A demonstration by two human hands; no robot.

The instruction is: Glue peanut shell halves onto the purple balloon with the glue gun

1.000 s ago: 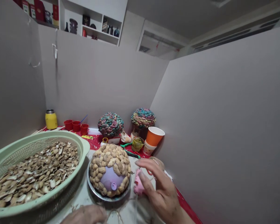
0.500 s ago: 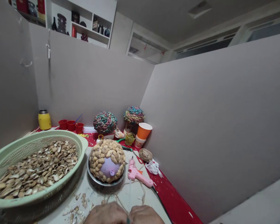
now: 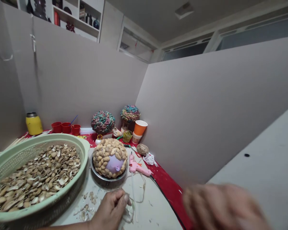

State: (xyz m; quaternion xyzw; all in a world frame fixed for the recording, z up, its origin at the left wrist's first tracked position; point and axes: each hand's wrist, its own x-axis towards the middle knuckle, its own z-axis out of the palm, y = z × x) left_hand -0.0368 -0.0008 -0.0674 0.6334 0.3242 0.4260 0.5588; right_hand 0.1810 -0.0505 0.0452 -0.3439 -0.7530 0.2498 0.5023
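Note:
My left hand (image 3: 113, 207) is closed in a pinch at the bottom centre, with a thin string (image 3: 143, 188) running to its fingertips and trailing on the board. My right hand (image 3: 224, 206) is off to the lower right, smeared by motion, its fingers unclear. Beyond my left hand, a ball of peanut shells (image 3: 101, 155) over a purple balloon (image 3: 114, 164) rests in a metal bowl (image 3: 110, 183). A pink glue gun (image 3: 136, 167) lies right of the bowl, a clear glue stick (image 3: 134, 191) extending from it toward me.
A green basket (image 3: 83, 150) of nutshells fills the left. Shell scraps (image 3: 92, 196) lie on the board. Behind stand a yellow jar (image 3: 34, 124), red cups (image 3: 66, 127), two coloured shell balls (image 3: 103, 122), an orange cup (image 3: 140, 128) and crumpled tissue (image 3: 150, 159). Grey partitions (image 3: 86, 73) enclose the table.
My hands were together at the bottom edge; the right has swung far to the right and the left has come up slightly. The view has turned a little to the right.

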